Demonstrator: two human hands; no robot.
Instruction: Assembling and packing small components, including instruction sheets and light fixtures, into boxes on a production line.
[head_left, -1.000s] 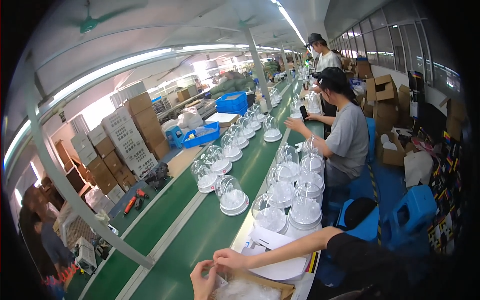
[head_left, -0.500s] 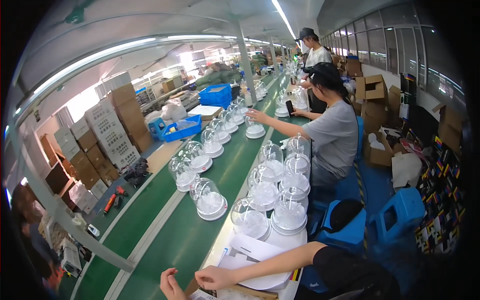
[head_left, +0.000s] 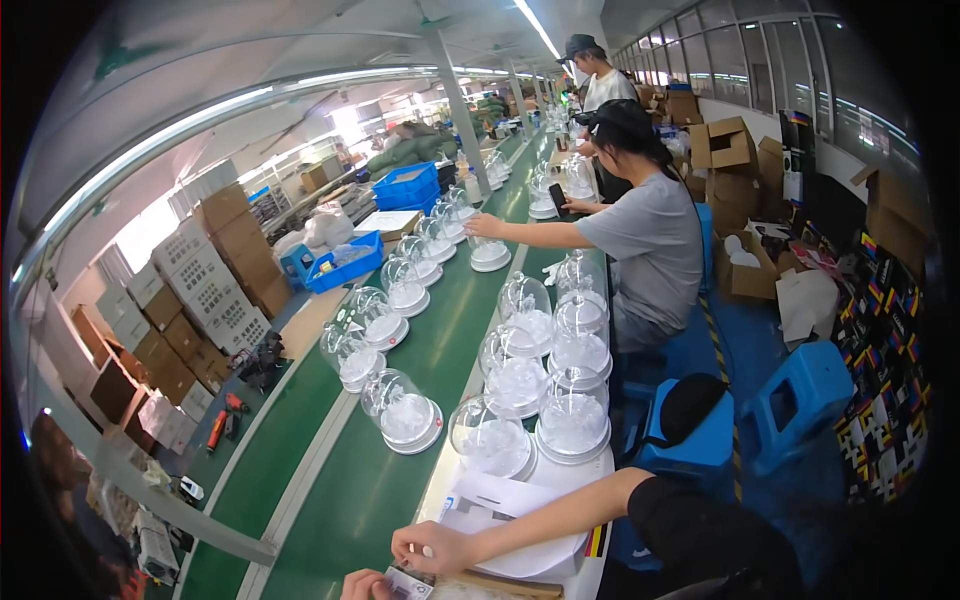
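Note:
My right hand (head_left: 432, 548) is curled at the near end of the worktable, with a small white oval piece (head_left: 428, 551) showing at its fingers. My left hand (head_left: 366, 586) sits lower and to the left, cut off by the bottom edge. Its visible fingers are bent, and what they hold, if anything, is hidden. Between the hands lies a printed card or box panel (head_left: 410, 584), beside a brown cardboard edge (head_left: 510, 584). Just beyond my right forearm are white paper sheets (head_left: 475, 510). Clear domes on white bases (head_left: 575, 425) stand in rows past the paper.
A green conveyor belt (head_left: 340, 500) runs along the left, carrying more domes (head_left: 405, 415). A co-worker (head_left: 650, 230) sits ahead, one hand at a dome on the belt, the other with a dark phone-like object (head_left: 557, 198). Blue stools (head_left: 800, 400) stand at right.
My right hand has turned, and a small white piece now shows in it. My left hand has moved down toward the bottom edge, its fingers now bent. The whole view has shifted slightly.

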